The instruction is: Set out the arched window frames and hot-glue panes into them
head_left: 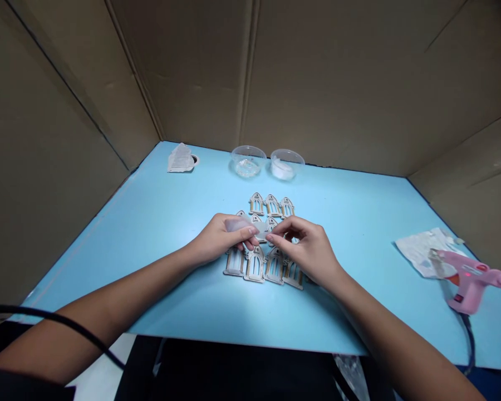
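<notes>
My left hand (227, 235) is closed on a small translucent whitish sheet (236, 224), gripped between thumb and fingers. The sheet's far part extends right toward my right hand (300, 242), whose thumb and forefinger are pinched together at its edge. Below both hands lie rows of small arched window-shaped frames, pale with dark outlines and golden-brown sides. Three stand out in the back row, such as one arched frame (272, 205). Several more make up the front row, including another arched frame (254, 265). My hands partly hide the middle row.
Two clear round tubs (248, 149) stand at the back, the right one holding white material (281, 169). A pale cut-out piece (181, 160) lies at the back left. At the right, a pink hot glue gun (470, 278) rests by crumpled white paper (417, 252). Cardboard walls (325, 83) enclose the blue table (183, 317).
</notes>
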The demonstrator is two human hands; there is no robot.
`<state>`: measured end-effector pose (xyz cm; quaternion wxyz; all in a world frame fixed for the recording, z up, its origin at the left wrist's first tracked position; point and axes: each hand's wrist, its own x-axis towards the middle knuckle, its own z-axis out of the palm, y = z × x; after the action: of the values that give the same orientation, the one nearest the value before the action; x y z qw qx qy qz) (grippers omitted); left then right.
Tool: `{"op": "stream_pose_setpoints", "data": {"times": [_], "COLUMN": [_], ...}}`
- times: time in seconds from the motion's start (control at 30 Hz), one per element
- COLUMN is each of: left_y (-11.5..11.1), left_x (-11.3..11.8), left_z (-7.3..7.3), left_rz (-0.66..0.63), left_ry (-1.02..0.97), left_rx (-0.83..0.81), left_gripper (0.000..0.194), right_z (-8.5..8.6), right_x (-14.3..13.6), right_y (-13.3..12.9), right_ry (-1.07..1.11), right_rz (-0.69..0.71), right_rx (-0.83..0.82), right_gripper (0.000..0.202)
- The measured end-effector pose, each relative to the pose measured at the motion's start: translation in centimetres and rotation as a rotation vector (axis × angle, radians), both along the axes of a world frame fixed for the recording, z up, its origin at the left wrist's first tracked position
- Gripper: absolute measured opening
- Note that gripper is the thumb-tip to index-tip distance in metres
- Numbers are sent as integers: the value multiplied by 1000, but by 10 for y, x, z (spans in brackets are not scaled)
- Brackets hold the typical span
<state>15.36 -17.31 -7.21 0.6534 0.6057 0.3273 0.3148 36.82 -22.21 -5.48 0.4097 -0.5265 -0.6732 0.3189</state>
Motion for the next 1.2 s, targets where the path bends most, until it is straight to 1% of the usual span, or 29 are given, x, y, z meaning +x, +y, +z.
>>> {"op": "stream_pose_setpoints", "data": {"times": [0.07, 0.1, 0.17, 0.2, 0.27, 0.3, 0.4, 0.53, 0.63, 0.77, 0.87, 0.97, 1.07, 1.13, 1.2], "left_y": [0, 0, 0, 0, 2, 2, 5, 6, 6, 6, 6, 6, 3, 0, -3], "left_x": [0, 1, 1, 1, 2, 2, 1, 1, 0, 0, 0, 0, 0, 1, 2], "left_z": [-1, -2, -3, -4, -5, -6, -6, -5, -5, -6, -7, -8, -7, -6, -5], "left_rz": [3, 6, 29, 48, 87, 101, 135, 170, 169, 171, 173, 152, 54, -11, -37], "left_ry": [-9, -18, -39, -48, -56, -54, -44, -28, -22, -23, -32, -38, 3, 19, 13], "left_rx": [0, 0, -3, -4, -2, 4, 23, 18, 22, 18, 14, 0, -52, -87, -106], "left_gripper": [33, 34, 37, 38, 37, 36, 34, 34, 34, 35, 34, 31, 28, 25, 22], "right_z": [-1, -1, -2, -2, 0, 1, 4, 2, -1, -4, -5, -4, -1, 0, -1], "right_x": [1, 1, 1, 1, 1, 2, 2, -3, -8, -13, -12, -7, -2, -1, -2], "right_y": [1, 2, 2, 1, 0, -1, -4, -10, -12, -12, -12, -10, -5, -3, -1], "right_ry": [-13, -7, 8, 1, -41, -69, -131, -120, -115, -171, -191, -106, 58, 149, 193], "right_rz": [17, 28, 68, 92, 135, 153, 181, 190, 212, 229, 250, 202, 102, 67, 46], "right_rx": [-23, -30, -39, -45, -42, -35, -39, -181, -259, -295, -298, -267, -209, -195, -189], "right_gripper": [20, 20, 10, 11, 28, 29, 20, 11, 5, 9, 10, 10, 13, 15, 16]}}
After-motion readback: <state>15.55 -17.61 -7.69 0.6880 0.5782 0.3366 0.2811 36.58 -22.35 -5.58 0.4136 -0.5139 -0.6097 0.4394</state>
